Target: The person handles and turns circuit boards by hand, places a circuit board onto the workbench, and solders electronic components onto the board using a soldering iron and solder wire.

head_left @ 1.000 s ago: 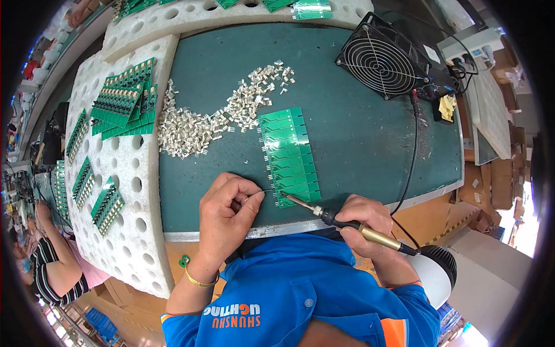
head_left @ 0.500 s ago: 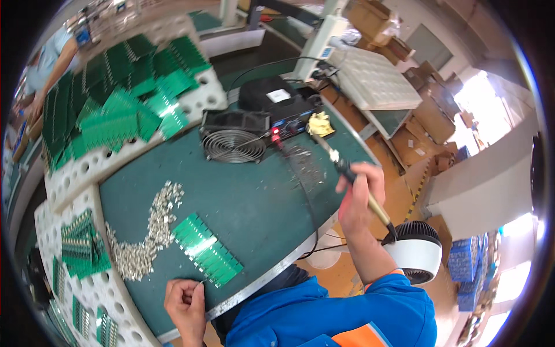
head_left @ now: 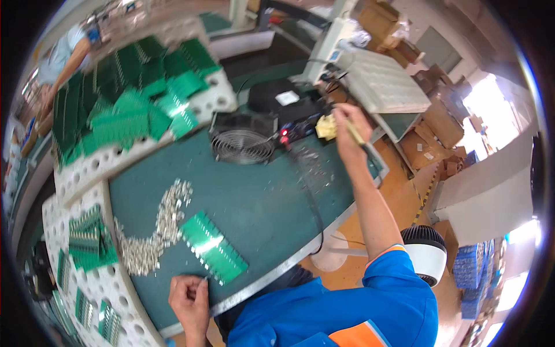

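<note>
My right hand [head_left: 351,128] is closed around a soldering iron [head_left: 355,134] at the table's far right corner, beside a crumpled yellow sponge [head_left: 326,127]. The iron's tip cannot be made out behind the fingers. At the front edge my left hand [head_left: 189,302] is pinched, with a tiny pale bit at the fingertips that is too small to name. Just beyond it lies a green circuit board panel [head_left: 214,248], flat on the table and apart from the hand. A curved heap of small silvery parts [head_left: 141,254] spreads to the panel's left.
A fan with a round wire grille [head_left: 243,146] stands by a black soldering station [head_left: 298,128] with a red light. White foam trays [head_left: 63,217] hold stacked green boards [head_left: 124,115] at left. Another person's arm [head_left: 69,63] shows at far left. A black-and-white fan [head_left: 425,254] stands at right.
My right hand has carried the soldering iron away from me, to the station beyond the yellow sponge. My left hand keeps its pinch by the panel. The whole view has shifted slightly.
</note>
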`<action>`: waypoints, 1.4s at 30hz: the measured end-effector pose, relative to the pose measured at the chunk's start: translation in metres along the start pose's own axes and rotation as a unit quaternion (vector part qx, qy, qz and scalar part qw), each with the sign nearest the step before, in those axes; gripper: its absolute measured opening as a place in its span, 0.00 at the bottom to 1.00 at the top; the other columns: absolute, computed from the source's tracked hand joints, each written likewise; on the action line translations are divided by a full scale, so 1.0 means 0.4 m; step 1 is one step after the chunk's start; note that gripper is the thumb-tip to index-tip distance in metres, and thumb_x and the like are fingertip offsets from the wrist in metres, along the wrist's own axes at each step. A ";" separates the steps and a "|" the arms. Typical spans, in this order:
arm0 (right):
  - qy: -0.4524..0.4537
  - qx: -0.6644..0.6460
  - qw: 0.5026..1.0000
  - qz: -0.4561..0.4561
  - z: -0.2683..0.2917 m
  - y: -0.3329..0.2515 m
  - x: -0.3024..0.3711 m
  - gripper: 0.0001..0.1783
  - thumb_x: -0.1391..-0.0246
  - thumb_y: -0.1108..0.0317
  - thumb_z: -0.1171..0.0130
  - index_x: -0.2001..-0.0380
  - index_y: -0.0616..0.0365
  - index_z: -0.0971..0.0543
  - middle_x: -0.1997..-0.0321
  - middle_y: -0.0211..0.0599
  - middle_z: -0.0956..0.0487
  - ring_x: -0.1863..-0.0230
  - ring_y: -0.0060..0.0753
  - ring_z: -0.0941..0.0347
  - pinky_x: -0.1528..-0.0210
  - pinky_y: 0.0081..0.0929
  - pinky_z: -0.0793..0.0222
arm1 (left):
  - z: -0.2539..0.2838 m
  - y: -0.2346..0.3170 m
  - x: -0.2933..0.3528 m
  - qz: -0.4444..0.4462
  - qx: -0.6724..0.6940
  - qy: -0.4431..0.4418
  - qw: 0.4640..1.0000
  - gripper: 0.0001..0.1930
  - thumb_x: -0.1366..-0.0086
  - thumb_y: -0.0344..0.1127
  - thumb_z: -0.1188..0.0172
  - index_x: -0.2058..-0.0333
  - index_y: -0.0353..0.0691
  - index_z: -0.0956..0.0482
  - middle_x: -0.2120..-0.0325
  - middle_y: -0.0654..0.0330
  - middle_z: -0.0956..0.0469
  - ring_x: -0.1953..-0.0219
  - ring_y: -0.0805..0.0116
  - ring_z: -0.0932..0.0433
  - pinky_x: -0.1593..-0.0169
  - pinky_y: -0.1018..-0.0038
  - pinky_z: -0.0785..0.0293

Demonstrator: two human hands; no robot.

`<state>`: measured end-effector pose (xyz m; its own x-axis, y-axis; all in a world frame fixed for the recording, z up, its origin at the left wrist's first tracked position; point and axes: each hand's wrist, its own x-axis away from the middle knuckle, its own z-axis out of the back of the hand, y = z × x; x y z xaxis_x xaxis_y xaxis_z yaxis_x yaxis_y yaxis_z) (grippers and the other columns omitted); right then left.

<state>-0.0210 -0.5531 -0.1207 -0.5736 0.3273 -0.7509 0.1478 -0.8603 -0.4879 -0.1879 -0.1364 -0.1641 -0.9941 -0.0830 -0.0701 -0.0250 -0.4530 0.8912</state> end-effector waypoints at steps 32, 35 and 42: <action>-0.373 -0.367 0.846 0.102 0.140 -0.391 0.451 0.08 0.46 0.65 0.37 0.66 0.56 0.21 0.80 0.30 0.23 0.80 0.30 0.29 0.55 0.42 0.34 | -0.006 0.012 -0.011 -0.002 0.043 -0.020 0.999 0.05 0.45 0.22 0.33 0.71 0.35 0.21 0.72 0.62 0.26 0.78 0.80 0.31 0.76 0.82 0.36; -0.374 -0.367 0.844 0.109 0.139 -0.388 0.451 0.08 0.48 0.67 0.36 0.65 0.56 0.21 0.80 0.30 0.23 0.80 0.30 0.29 0.56 0.42 0.34 | -0.008 0.007 -0.009 0.000 0.046 -0.020 0.999 0.05 0.45 0.21 0.33 0.71 0.35 0.21 0.71 0.62 0.26 0.78 0.80 0.31 0.76 0.82 0.36; -0.376 -0.367 0.843 0.115 0.137 -0.390 0.449 0.07 0.51 0.70 0.36 0.67 0.55 0.21 0.80 0.30 0.23 0.80 0.29 0.29 0.56 0.41 0.34 | -0.006 0.010 -0.008 0.002 0.053 -0.022 0.998 0.05 0.44 0.21 0.33 0.71 0.35 0.21 0.71 0.63 0.27 0.77 0.82 0.32 0.76 0.84 0.39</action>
<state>-0.1913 -0.3813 -0.1552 -0.7701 -0.3933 -0.5023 0.6245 -0.3040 -0.7194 -0.1845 -0.1401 -0.1614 -0.9978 -0.0447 -0.0487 -0.0296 -0.3568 0.9337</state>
